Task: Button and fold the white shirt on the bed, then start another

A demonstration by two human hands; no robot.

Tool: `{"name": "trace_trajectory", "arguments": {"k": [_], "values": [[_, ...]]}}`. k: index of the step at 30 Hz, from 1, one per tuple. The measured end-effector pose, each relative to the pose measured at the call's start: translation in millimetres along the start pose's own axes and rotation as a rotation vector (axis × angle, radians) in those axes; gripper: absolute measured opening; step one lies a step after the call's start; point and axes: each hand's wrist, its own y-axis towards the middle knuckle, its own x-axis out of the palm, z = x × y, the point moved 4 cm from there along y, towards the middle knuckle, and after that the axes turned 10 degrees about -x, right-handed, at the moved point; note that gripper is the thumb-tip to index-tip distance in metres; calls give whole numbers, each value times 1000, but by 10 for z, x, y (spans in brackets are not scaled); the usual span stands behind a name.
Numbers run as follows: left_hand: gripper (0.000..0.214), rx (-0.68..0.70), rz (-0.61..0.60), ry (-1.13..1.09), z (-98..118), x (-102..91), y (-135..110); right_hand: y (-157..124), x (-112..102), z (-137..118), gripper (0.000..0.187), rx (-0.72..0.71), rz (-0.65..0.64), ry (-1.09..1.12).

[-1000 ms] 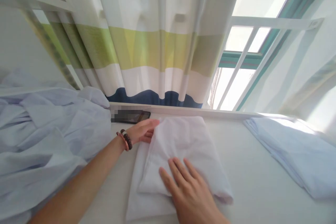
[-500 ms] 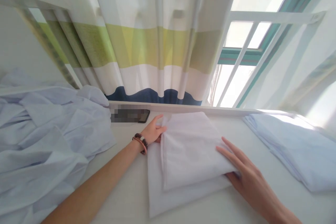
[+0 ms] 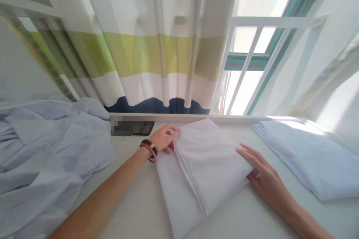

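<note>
A folded white cloth (image 3: 204,164) lies on the white table (image 3: 140,209) in front of me. My left hand (image 3: 164,140), with a beaded bracelet at the wrist, pinches the cloth's upper left edge, fingers curled on the fabric. My right hand (image 3: 259,173) lies against the cloth's right edge, fingers stretched out and partly tucked under the fold.
A crumpled heap of pale blue garments (image 3: 47,157) fills the left side. A folded pale blue stack (image 3: 305,157) lies at the right. A dark phone (image 3: 143,128) rests by the table's far rail (image 3: 196,117), with a striped curtain (image 3: 146,44) and a window (image 3: 252,63) behind.
My right hand moved from the cloth's top to its right edge. The cloth was folded over and turned a little clockwise. My left hand stayed at the upper left edge.
</note>
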Motion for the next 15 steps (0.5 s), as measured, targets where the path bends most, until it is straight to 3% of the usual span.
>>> {"name": "trace_trajectory", "arguments": {"k": [6,12,15], "values": [[26,204,180,226,-13,6,235,39,-16,-76,58,-40,22,-73],[50,276,155,257,50,-34,213,34,-17,-78,57,-46,32,-94],[48,302,146,243,95,-51,182,62,-61,-187,58,-125,88,-118]]}}
